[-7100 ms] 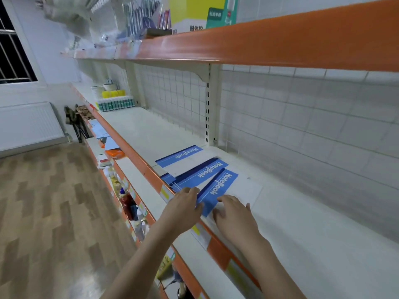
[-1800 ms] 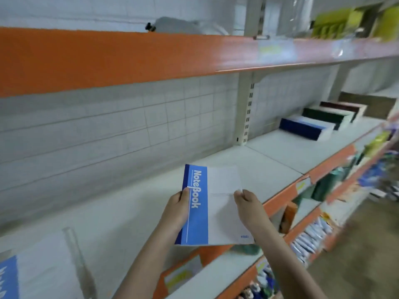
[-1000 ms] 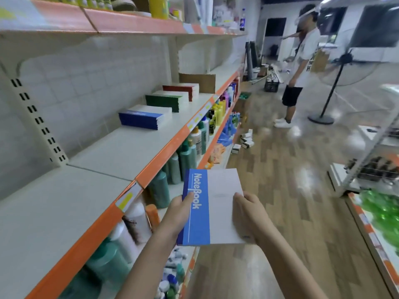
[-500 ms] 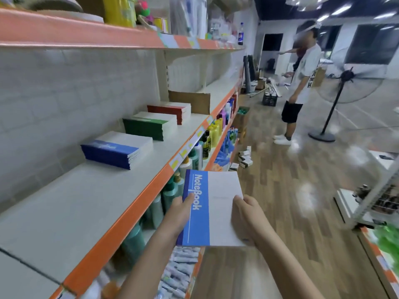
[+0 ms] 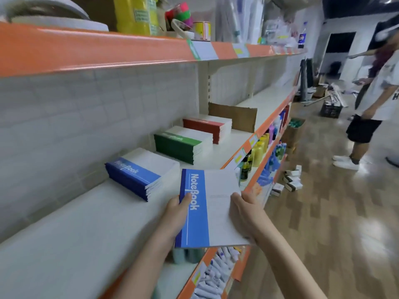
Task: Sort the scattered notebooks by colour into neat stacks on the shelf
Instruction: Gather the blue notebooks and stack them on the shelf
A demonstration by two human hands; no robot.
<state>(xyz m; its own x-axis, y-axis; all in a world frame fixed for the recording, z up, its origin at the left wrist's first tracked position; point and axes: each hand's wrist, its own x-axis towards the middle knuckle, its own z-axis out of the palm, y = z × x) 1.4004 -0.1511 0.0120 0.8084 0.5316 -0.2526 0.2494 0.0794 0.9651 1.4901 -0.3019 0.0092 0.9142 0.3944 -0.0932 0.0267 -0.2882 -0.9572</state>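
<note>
Gripping blue notebook [image 5: 210, 209] by both side edges, left hand [image 5: 176, 214] and right hand [image 5: 245, 214] fingers curled, over shelf [image 5: 82, 229] front edge; blue stack [image 5: 140, 173] at 10 o'clock, bare shelf between.

My fingers [image 5: 241, 199] curl under the blue notebook [image 5: 207, 209], so its underside and most of my grip are hidden. The person [image 5: 375, 100] far right is blurred and cut by the edge. Bottles [image 5: 218, 275] on the lower shelf stay too smeared to read.

shelf [image 5: 86, 223]: three stacks [image 5: 138, 175] in a row; held notebook [image 5: 211, 210] before nearest stack; cardboard [image 5: 234, 117] behind farthest
</note>
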